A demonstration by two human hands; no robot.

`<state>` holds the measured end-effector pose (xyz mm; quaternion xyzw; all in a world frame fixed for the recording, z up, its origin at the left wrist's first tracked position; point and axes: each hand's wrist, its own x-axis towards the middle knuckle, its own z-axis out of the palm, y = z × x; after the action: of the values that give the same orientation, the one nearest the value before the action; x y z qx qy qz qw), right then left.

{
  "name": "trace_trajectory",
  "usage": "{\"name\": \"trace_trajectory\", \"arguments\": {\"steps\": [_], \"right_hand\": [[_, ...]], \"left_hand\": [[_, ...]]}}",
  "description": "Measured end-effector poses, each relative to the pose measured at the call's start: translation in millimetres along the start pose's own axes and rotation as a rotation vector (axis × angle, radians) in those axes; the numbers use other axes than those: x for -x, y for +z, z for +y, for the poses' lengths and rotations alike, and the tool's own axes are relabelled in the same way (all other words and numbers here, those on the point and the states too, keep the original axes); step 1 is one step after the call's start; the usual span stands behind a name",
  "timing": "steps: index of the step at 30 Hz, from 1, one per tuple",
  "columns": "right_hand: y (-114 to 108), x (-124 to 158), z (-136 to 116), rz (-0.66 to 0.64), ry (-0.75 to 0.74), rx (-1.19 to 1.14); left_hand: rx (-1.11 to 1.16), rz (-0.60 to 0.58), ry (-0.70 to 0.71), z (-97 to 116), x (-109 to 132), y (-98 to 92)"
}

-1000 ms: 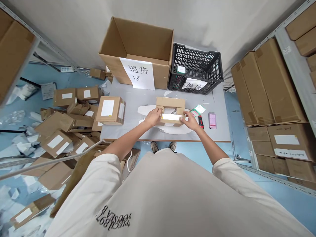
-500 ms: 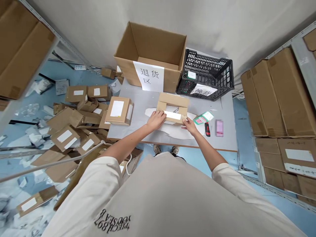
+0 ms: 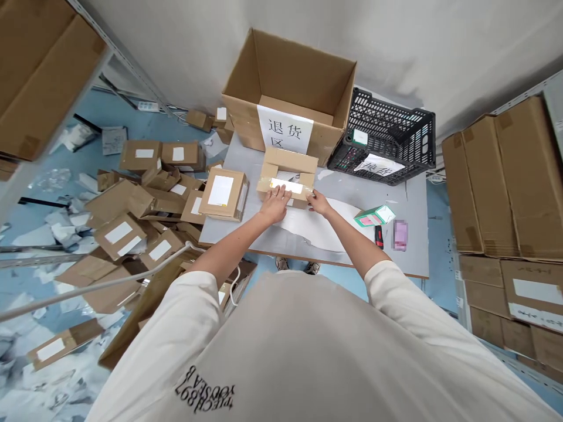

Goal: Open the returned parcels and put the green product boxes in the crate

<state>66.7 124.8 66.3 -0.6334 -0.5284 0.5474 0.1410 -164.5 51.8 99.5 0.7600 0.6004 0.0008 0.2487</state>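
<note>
A small cardboard box [image 3: 288, 159] with its top flaps up stands on the table in front of me. Its front flap carries a white label and clear tape. My left hand [image 3: 275, 206] lies with outstretched fingers on that flap, over the label's left part. At the flap's right end, my right hand [image 3: 318, 203] pinches the edge between thumb and fingers. Through the opening, something pale shows inside; I cannot make out what it is. White paper [image 3: 303, 225] lies on the table under my forearms.
A large open carton [image 3: 240, 120] and a black plastic crate [image 3: 396, 152] stand at the back. To the left sits a closed labelled box [image 3: 223, 190]. A green-and-white small box [image 3: 373, 215], red-black cutter [image 3: 379, 237] and blurred pink item [image 3: 400, 235] lie right. Cartons litter the floor.
The small box has moved left and back, nearer the large carton, with both hands on it. The left fingers now lie flatter on the flap. My view has shifted a little.
</note>
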Motion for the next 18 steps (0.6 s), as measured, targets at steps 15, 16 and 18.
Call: {"name": "trace_trajectory", "arguments": {"steps": [15, 16, 18], "right_hand": [[-180, 87, 87, 0.417, -0.310, 0.412], [-196, 93, 98, 0.471, -0.293, 0.414], [-223, 102, 122, 0.540, -0.248, 0.390]], "left_hand": [[0.009, 0.086, 0.238, 106, -50, -3.0], [0.002, 0.081, 0.246, 119, -55, -0.5], [-0.004, 0.059, 0.245, 144, -65, 6.6]]}}
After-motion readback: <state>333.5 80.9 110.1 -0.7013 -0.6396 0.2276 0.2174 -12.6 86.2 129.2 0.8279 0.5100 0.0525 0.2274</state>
